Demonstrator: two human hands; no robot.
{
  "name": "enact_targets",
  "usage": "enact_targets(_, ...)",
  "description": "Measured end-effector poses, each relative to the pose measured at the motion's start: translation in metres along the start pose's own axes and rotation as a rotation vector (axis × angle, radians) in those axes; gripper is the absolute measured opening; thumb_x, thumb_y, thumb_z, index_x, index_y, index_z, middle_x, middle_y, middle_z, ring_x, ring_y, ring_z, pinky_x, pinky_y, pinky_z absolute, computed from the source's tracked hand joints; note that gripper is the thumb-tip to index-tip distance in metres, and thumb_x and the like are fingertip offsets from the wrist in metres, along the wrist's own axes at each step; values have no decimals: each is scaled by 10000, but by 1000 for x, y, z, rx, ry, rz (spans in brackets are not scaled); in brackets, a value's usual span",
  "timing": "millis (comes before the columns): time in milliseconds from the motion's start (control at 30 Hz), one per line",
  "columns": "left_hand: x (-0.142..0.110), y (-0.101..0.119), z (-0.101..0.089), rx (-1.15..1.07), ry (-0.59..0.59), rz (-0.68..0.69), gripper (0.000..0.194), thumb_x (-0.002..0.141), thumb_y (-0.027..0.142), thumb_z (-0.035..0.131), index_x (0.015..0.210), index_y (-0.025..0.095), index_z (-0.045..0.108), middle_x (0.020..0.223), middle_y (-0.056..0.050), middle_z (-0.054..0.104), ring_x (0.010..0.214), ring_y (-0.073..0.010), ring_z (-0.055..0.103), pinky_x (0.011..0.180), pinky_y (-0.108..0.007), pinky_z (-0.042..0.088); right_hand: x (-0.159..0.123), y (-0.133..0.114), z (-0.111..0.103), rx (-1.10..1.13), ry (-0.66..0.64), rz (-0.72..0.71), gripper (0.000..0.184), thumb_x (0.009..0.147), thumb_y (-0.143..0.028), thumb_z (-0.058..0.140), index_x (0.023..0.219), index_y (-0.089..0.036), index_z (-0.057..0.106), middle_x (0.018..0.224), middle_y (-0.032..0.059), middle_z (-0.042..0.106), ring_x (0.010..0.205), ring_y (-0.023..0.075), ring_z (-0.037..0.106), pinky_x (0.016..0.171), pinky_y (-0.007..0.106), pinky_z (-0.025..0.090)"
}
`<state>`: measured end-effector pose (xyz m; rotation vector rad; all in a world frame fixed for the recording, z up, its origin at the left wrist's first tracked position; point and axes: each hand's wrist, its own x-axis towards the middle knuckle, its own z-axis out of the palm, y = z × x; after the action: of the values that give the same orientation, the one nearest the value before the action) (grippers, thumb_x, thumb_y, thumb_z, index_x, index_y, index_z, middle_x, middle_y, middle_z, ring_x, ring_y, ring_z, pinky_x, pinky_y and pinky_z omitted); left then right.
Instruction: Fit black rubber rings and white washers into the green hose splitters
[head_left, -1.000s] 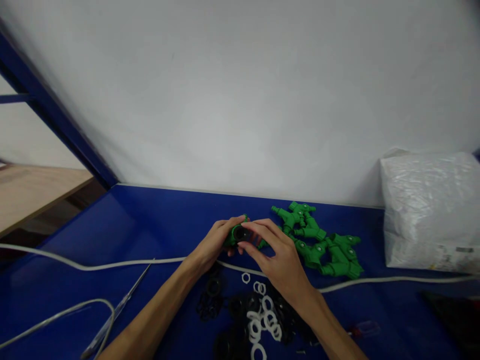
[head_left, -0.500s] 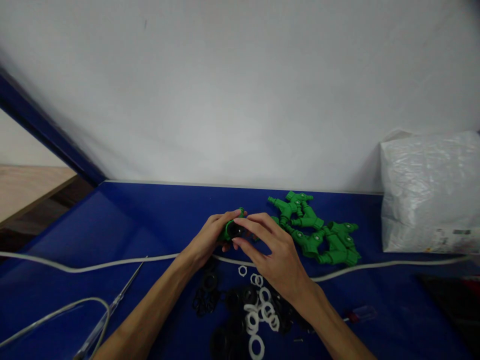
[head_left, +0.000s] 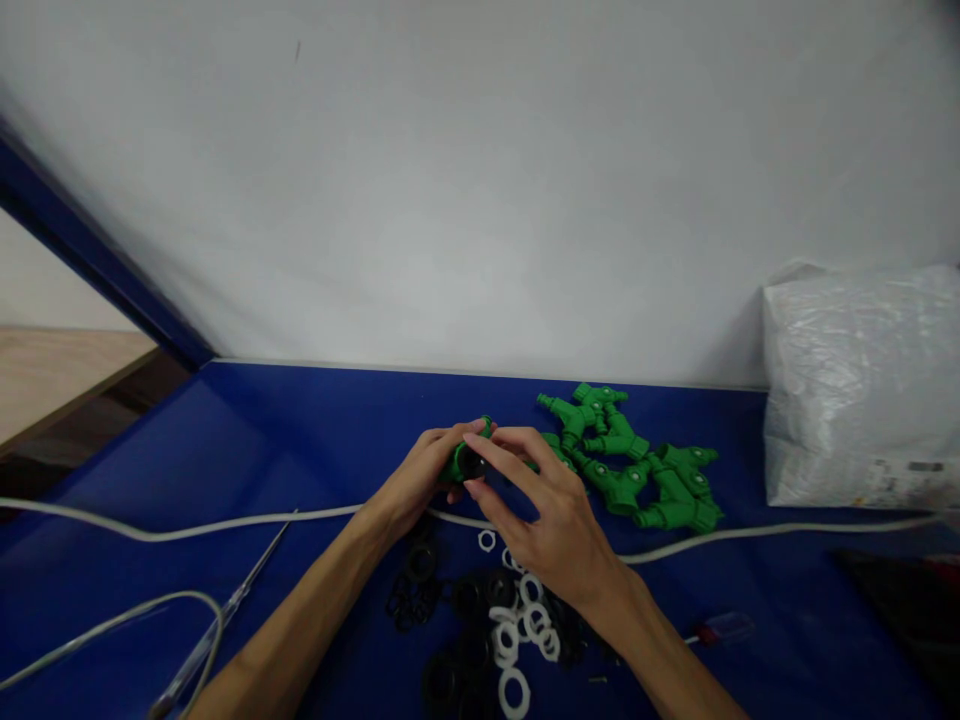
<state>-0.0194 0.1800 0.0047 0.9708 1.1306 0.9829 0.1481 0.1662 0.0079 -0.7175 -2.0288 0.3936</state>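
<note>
Our two hands [head_left: 484, 495] together around one small green fitting [head_left: 456, 464], its round opening dark, one plastic-wrapped package [head_left: 862, 385] standing right.

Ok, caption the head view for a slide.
Bare left hand and right hand around a green plastic fitting above white plastic rings.

Blue tabletop [head_left: 300, 420] spreading beneath and beyond the grip, meeting a softly lit whitish wall [head_left: 480, 200]; off left, a blue post [head_left: 97, 250] and, apparently, a pale wooden surface [head_left: 67, 370].
</note>
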Motion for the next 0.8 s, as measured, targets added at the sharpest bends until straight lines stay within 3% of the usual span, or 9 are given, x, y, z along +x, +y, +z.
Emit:
enact_targets(233, 0, 0, -1, 5, 0, 7, 410, 869, 542, 621, 784, 145, 681, 569, 0, 558, 490, -112, 516, 399, -188, 355, -2, 2, -1, -44, 36, 35, 295, 956, -240, 632, 1249, -242, 609, 1142, 86, 605, 1029, 198, 654, 906, 371, 597)
enact_targets(467, 0, -1, -1, 17, -26, 26, 438, 884, 548, 601, 777, 129, 676, 603, -5, 568, 498, -91, 491, 411, -177, 352, -2, -1, -2, -25, -37, -5, 412, 967, -230, 608, 1375, -257, 557, 1237, 102, 571, 1078, 201, 626, 929, 374, 581)
enact_targets(667, 3, -2, -4, 33, -44, 17, 467, 895, 574, 566, 848, 125, 682, 560, -19, 589, 485, -117, 544, 393, -176, 348, 1, 0, -6, -96, 109, 32, 153, 952, -225, 628, 1100, -203, 663, 1084, 90, 617, 986, 202, 648, 874, 376, 590)
enact_targets(800, 3, -4, -4, 26, -26, 26, 454, 881, 566, 589, 848, 124, 685, 596, -18, 600, 491, -112, 543, 394, -175, 357, 1, -1, -7, -65, 36, 13, 315, 957, -221, 618, 1272, -223, 615, 1193, 108, 594, 1059, 209, 632, 902, 392, 587)
